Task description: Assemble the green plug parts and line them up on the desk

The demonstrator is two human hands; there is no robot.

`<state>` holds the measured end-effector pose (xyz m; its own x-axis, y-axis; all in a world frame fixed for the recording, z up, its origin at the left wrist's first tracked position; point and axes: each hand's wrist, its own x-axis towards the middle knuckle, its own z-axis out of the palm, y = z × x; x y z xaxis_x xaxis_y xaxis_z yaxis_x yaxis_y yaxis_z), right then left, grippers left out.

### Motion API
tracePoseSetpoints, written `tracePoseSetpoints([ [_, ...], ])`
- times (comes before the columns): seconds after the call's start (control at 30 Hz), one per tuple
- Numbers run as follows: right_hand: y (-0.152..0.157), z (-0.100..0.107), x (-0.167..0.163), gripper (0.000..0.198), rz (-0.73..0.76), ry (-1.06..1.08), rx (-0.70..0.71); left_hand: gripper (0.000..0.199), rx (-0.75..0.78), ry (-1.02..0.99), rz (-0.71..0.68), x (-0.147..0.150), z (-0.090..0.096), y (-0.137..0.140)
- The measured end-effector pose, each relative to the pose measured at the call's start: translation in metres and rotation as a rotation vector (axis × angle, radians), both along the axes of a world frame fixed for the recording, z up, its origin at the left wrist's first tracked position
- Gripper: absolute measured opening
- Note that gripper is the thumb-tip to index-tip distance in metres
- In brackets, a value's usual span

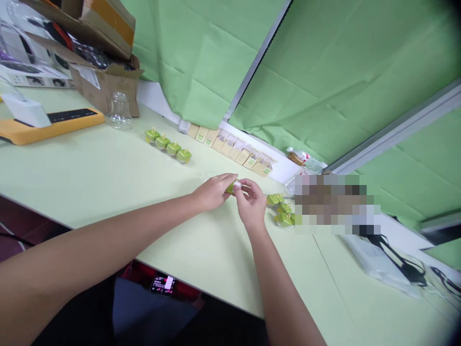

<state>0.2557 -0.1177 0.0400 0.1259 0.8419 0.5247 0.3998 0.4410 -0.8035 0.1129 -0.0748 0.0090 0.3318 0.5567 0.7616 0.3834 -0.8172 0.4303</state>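
Note:
Over the middle of the table, my left hand (pixel 214 192) is closed around a small green-lidded container (pixel 230 188), mostly hidden by the fingers. Facing it, my right hand (pixel 252 201) has its thumb and fingers closed on a small white piece (pixel 236 184) against that container. What the white piece is, I cannot make out. Matching small clear containers with green lids stand in a row (pixel 173 148) to the left, beyond my left hand. More such green-lidded containers (pixel 284 208) are grouped just right of my right hand. A faint clear plastic piece (pixel 211 175) lies behind my left hand.
Small cardboard boxes (pixel 230 146) line the back edge below a green curtain (pixel 201 57). At left are a clear plastic jar (pixel 120 111), an open carton (pixel 104 89) and a yellow-edged device (pixel 61 126). Plastic bottles (pixel 306 159), a blurred-out patch and black cables (pixel 399 259) are at right.

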Motion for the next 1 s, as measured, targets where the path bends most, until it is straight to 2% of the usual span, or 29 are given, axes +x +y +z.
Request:
tracePoseSetpoints([
  [0.17,0.002,-0.002,0.0,0.023,0.012,0.028,-0.018,0.045,0.001,0.02,-0.014,0.0,0.001,-0.001],
  [0.3,0.001,0.0,0.0,0.023,0.009,0.05,0.021,0.047,-0.036,0.087,-0.035,-0.006,0.017,-0.007],
  [0.4,0.001,0.004,-0.001,0.024,0.012,0.088,0.042,0.06,-0.101,0.027,-0.035,-0.014,0.031,-0.008],
  [0.43,0.0,0.005,-0.001,0.024,0.02,0.107,0.043,0.063,-0.17,-0.038,-0.045,-0.017,0.035,-0.007],
  [0.5,-0.001,0.008,-0.002,0.023,0.05,0.145,0.042,0.061,-0.407,-0.182,-0.13,-0.02,0.038,-0.002],
  [0.57,-0.003,0.011,-0.004,0.023,0.078,0.172,0.045,0.053,-0.654,-0.285,-0.335,-0.02,0.037,0.002],
  [0.63,-0.006,0.013,-0.007,0.023,0.095,0.193,0.04,0.047,-0.778,-0.352,-0.552,-0.018,0.035,0.003],
  [0.7,-0.007,0.014,-0.008,0.022,0.103,0.207,0.027,0.043,-0.793,-0.424,-0.632,-0.015,0.034,0.002],
  [0.83,-0.008,0.014,-0.008,0.02,0.1,0.199,0.034,0.04,-0.788,-0.492,-0.59,-0.012,0.035,-0.004],
  [1.0,-0.007,0.013,-0.006,0.018,0.086,0.174,0.051,0.039,-0.799,-0.543,-0.631,-0.011,0.038,-0.008],
])
